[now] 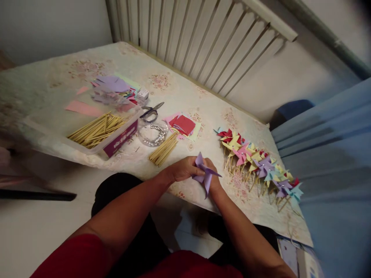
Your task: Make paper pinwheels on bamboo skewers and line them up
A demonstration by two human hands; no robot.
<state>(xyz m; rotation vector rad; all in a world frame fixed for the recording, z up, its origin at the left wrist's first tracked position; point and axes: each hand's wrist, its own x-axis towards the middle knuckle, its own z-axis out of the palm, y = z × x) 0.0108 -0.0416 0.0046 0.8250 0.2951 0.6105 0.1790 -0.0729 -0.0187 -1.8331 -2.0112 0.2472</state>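
As the head camera looks down, both forearms reach in from the lower corners and converge over the near edge of the table [213,116]. The left hand [185,170] comes in with its forearm slanting up to the right, back of the hand upward, its fingers curled and pinching the left side of a purple paper pinwheel [208,178]. The right hand [215,184], its forearm slanting up to the left, is pressed close behind the pinwheel; the paper covers most of its fingers, so I cannot tell how far they are closed. The pinwheel sits between the two hands, its blades spread. A bundle of sticks [164,150] lies near the left hand; finished pinwheels [242,153] lie in a row beyond the right.
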